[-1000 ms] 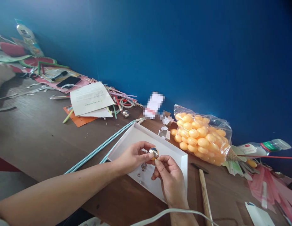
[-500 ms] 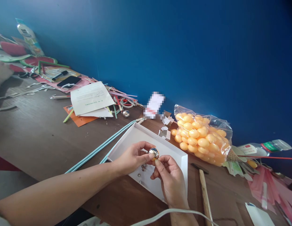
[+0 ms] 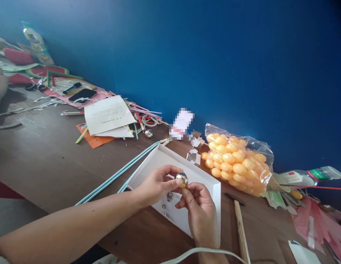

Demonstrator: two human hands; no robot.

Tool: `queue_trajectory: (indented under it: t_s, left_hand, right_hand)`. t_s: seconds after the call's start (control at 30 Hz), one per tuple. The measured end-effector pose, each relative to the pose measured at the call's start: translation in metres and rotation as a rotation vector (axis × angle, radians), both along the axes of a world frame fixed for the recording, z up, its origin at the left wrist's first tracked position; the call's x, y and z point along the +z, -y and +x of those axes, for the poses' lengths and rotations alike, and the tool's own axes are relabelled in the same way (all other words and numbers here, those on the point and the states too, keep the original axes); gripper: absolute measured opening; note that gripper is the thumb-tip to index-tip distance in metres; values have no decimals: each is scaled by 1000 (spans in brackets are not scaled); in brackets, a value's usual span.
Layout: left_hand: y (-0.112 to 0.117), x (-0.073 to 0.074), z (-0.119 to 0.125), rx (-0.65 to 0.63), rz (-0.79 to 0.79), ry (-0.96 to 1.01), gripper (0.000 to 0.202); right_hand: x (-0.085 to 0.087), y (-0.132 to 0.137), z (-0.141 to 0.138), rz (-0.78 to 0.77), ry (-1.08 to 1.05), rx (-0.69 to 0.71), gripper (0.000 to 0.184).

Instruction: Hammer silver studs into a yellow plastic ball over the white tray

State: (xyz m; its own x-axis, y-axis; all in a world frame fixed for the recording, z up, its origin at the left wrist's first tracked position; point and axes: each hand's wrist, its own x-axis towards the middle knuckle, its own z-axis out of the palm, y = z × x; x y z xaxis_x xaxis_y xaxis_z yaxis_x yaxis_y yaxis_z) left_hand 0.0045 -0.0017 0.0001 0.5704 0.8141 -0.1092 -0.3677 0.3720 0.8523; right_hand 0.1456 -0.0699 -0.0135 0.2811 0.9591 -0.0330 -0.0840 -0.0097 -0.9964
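Observation:
Between thumb and fingers, my left hand (image 3: 159,183) grips a shiny silver ball (image 3: 182,178), with an orange tint on its underside. My right hand (image 3: 200,209) is closed, its thumb and forefinger pinched against the bottom of that ball. Whether a small piece sits inside this pinch is hidden. Both hands are over a shallow white box (image 3: 206,179). Several small silver beads (image 3: 169,197) lie on the box floor below the left hand.
Right of the box are a bag of orange balls (image 3: 233,157) and a hammer (image 3: 240,227). Pale blue cords (image 3: 118,174) run along its left side. Papers (image 3: 110,115) and another silver ball (image 3: 149,133) lie farther back. Another person's hand (image 3: 0,88) shows at far left.
The view has shifted slightly, so everything appears a little farther right. Both hands keep nearly the same hold on the silver ball.

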Motion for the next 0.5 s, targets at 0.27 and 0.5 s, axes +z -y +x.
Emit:
queue_trajectory:
  t_s: [0.27, 0.5]
  left_hand:
    - [1, 4, 2, 4, -51, -17, 45]
    - [1, 0, 2, 23, -109, -30, 42]
  right_hand:
    - [0, 6, 0, 35, 247, -20, 14]
    - [-1, 8, 1, 49, 445, -56, 15]
